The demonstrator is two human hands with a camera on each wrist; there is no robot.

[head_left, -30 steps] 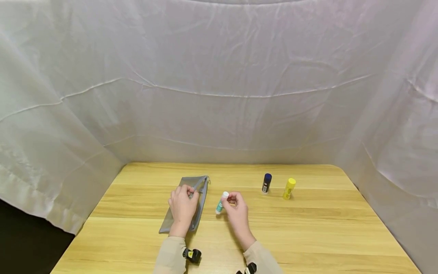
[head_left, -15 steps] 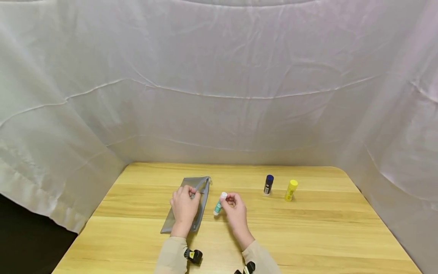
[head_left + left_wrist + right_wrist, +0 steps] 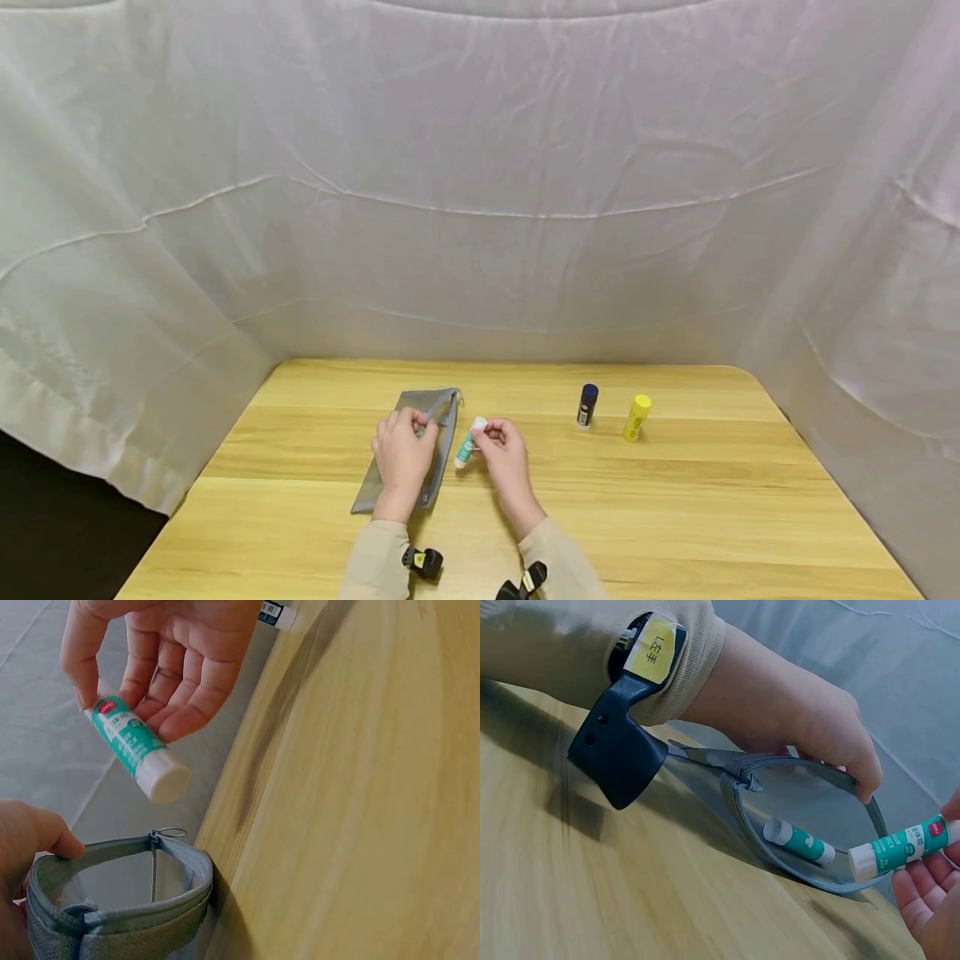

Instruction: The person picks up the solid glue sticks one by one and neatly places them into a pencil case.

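My left hand [image 3: 403, 454] pinches the upper rim of a grey zip pouch [image 3: 369, 490], whose mouth gapes toward the right. In the right wrist view a green and white glue stick [image 3: 804, 843] lies inside the pouch. My right hand [image 3: 506, 465] holds another green and white glue stick [image 3: 466, 448] between thumb and fingers, by its upper end. This stick is tilted, its lower end pointing at the pouch. The left wrist view has the held glue stick [image 3: 129, 741] just outside the zippered opening [image 3: 142, 900].
To the right, a dark blue glue stick [image 3: 587, 406] and a yellow glue stick [image 3: 637, 418] stand upright on the wooden table [image 3: 697, 508]. A pale curtain [image 3: 525, 250] hangs behind the table. Each wrist wears a small black camera [image 3: 429, 563].
My right hand has carried the glue stick leftward, closer to the pouch mouth, and the stick leans more. The left hand keeps its grip on the pouch rim.
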